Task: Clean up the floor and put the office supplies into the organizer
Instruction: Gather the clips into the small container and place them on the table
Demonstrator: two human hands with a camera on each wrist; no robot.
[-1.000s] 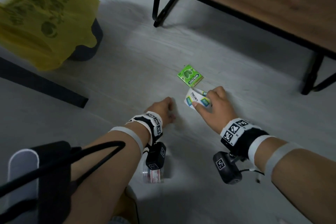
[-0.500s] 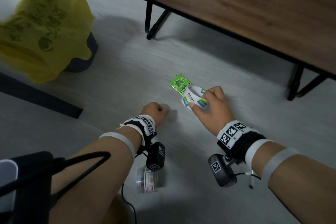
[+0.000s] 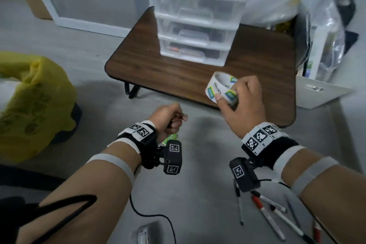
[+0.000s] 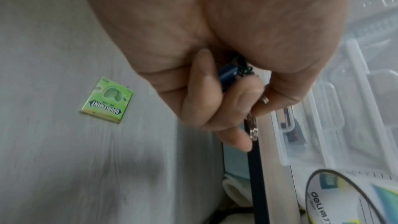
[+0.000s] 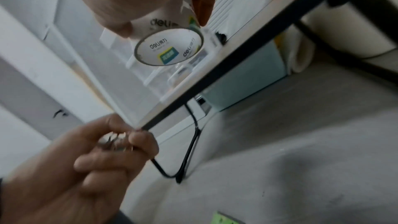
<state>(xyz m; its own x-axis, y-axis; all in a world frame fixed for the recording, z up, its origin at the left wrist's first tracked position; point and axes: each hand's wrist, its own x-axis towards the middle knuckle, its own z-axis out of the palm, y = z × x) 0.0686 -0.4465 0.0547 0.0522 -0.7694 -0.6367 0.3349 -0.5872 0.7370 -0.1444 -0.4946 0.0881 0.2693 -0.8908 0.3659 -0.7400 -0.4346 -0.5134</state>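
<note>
My right hand (image 3: pixel 240 103) pinches the tape roll (image 3: pixel 220 87) above the desk (image 3: pixel 138 61), my left hand (image 3: pixel 168 120) is curled around small clips (image 3: pixel 181 116), but nothing is yet in the organizer (image 3: pixel 195 25), and markers (image 3: pixel 273 212) and the green gum pack (image 4: pixel 106 100) remain on the floor (image 3: pixel 198 194)

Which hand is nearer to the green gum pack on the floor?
Left. The left hand hangs just above the green gum pack; the right hand is further off, up beside the table.
</note>
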